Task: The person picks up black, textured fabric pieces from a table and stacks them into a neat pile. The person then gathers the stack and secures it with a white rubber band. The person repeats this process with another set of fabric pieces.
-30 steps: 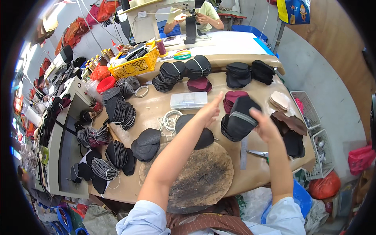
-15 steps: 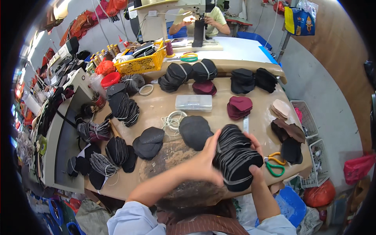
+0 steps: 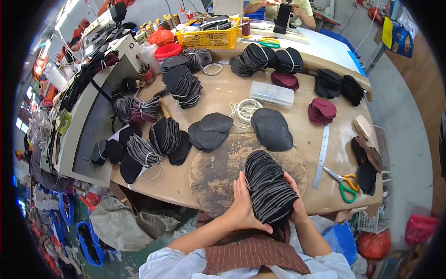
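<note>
A thick stack of black cut pieces with grey edges is between my two hands, tilted, over the near edge of a worn round board. My left hand is wrapped round its left side, thumb at the near end. Against its right side my right hand is closed, its thumb partly hidden. Just beyond the stack lie a dark flat piece pile and another dark pile. Between those two piles sits a coil of white string.
Scissors and a steel ruler lie at right. A clear plastic box, maroon pieces and banded black stacks stand farther back. Tied bundles crowd the left. Across the table, another person's hands are beside a machine.
The stack has come nearer to my body and left of the scissors, over the round board. My left hand has closed from a looser spread onto its side. The view has turned left.
</note>
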{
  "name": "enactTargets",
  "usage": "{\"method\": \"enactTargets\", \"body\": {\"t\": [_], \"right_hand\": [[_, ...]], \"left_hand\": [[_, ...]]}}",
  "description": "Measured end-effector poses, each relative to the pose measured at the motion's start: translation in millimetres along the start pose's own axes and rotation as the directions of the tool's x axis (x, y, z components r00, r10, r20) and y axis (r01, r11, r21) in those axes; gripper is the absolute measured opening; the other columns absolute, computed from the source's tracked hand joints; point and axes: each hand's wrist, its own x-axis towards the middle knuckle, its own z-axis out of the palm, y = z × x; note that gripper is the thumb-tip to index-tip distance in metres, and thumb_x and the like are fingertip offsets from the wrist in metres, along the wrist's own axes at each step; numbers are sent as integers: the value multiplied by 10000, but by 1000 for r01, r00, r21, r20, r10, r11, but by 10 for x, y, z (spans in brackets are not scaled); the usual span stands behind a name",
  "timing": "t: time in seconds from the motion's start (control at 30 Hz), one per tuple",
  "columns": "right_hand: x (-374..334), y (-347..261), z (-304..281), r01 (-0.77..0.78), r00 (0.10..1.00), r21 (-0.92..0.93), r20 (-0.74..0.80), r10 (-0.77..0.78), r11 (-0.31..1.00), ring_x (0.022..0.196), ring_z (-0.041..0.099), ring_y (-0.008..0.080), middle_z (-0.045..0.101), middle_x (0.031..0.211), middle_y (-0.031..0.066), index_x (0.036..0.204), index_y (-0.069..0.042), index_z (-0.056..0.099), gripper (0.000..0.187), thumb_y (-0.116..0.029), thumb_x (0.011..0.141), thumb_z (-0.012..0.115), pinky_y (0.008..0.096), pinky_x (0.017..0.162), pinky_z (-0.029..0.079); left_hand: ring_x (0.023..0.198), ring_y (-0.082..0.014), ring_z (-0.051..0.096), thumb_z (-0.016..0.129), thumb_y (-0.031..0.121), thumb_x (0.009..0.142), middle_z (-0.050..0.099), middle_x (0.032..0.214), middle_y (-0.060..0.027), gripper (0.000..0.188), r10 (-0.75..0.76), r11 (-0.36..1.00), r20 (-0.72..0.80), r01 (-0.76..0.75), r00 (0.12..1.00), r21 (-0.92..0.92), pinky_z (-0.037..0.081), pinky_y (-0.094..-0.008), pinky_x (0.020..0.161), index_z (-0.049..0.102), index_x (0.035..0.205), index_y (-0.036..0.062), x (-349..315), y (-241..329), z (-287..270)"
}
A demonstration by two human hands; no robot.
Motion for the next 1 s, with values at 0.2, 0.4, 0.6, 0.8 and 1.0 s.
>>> {"method": "enactTargets", "body": {"t": [0.2,0.4,0.6,0.8,1.0], "right_hand": [[-65,69,192,96,995,135,8,-98,986,1335,341,257,310,1440,153,1416,-12,216,1026,-624,738,682,397,1111,284],[-3,208,213,374,907,-373,340,-249,849,1387,161,389,119,1481,232,1432,-54,219,917,-402,730,693,489,1122,148],[729,-392,396,189,879,-694,436,196,695,1267,423,314,457,1330,180,1393,-46,377,565,-177,864,526,400,1061,324],[2343,-117,42,305,916,-949,314,-249,-76,905,576,345,638,918,138,997,-51,673,186,-81,827,603,421,803,453],[2996,224,-50,234,942,-851,317,-105,-469,918,584,295,666,842,102,737,-95,717,105,-107,714,615,421,813,430]], "left_hand": [[1392,-453,82,922,504,403,32,1472,-332,1623,-35,979,-22,30,999,-201,140,-471,1129,-236,1386,-68,49,54,-186],[1411,-309,168,902,307,560,118,1504,-260,1500,-50,735,27,55,998,-676,142,-375,1135,-309,1388,-8,-177,25,-418],[1239,-306,477,789,274,614,436,1366,-183,1224,-363,185,-26,45,931,-982,366,-408,1057,-33,1487,29,-452,-334,-615],[1188,-303,517,697,321,617,510,1271,-183,860,-118,-80,-358,-368,926,-926,398,-417,1046,379,1352,8,-514,-771,-791],[1186,-307,519,700,319,617,507,1276,-184,862,-194,-125,-392,-419,899,-899,399,-420,1045,378,1355,10,-591,-838,-975]]}}
